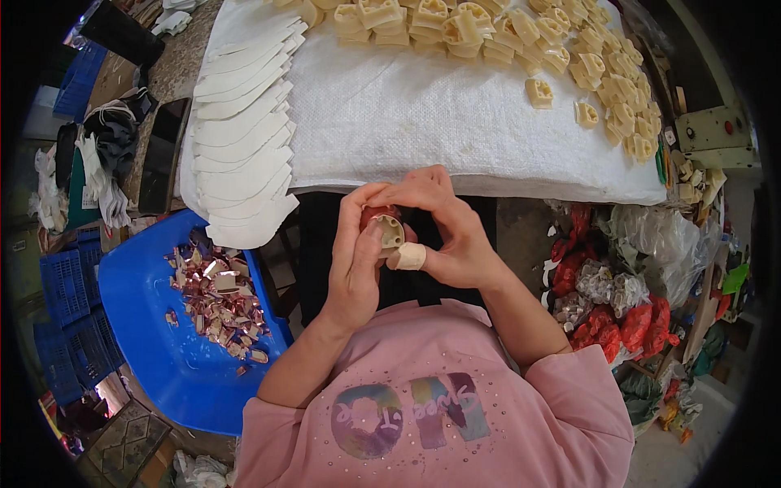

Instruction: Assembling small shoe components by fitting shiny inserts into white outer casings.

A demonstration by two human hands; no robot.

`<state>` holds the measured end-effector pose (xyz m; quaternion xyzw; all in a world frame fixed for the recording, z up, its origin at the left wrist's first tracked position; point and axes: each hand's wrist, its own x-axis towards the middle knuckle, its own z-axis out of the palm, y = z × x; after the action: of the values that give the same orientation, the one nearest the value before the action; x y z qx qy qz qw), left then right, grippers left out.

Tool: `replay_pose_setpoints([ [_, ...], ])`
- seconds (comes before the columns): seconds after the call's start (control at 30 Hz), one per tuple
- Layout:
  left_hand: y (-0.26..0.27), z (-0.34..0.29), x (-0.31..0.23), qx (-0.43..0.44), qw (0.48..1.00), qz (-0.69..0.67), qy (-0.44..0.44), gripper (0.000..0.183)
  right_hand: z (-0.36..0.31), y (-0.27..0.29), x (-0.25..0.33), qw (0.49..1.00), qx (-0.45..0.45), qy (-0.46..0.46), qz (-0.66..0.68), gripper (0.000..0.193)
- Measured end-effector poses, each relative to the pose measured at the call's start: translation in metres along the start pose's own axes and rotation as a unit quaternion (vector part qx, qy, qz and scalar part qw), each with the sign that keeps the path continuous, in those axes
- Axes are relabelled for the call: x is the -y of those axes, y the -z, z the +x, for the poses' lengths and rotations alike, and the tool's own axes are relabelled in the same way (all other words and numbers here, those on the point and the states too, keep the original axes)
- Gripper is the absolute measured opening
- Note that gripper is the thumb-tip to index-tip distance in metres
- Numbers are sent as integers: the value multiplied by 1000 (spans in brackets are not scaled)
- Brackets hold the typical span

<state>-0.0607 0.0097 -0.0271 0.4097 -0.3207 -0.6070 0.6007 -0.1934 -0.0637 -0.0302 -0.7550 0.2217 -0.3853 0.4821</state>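
Observation:
Above my lap, both hands hold a small hollow moulded piece [391,232] that looks like a shoe heel. Its cream underside with several holes faces up, and a shiny red covering shows around its far side. My left hand [355,254] is closed on it, with the thumb along its left wall. From the right, my right hand [452,236] curls over its far side with the fingers. A beige wrap [410,257] covers the right thumb, which lies against the near edge. The right fingertips are partly hidden behind the piece.
A white-covered table [390,114] lies ahead, with overlapping white cut sheets [240,154] at left and cream moulded pieces [460,28] at the back and right. The blue basin [154,358] at left holds shiny reddish pieces [220,305]. Red plastic bags [639,325] lie at right.

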Motion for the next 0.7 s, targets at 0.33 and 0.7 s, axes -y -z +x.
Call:
replay_pose_setpoints([
  [0.33, -19, -1, -3, -2, 995, 51, -87, 70, 14, -4, 13, 889, 44, -304, 340, 21],
  [0.7, -17, 4, 13, -82, 966, 184, -163, 54, 1, -24, -5, 984, -39, -84, 151, 21],
])
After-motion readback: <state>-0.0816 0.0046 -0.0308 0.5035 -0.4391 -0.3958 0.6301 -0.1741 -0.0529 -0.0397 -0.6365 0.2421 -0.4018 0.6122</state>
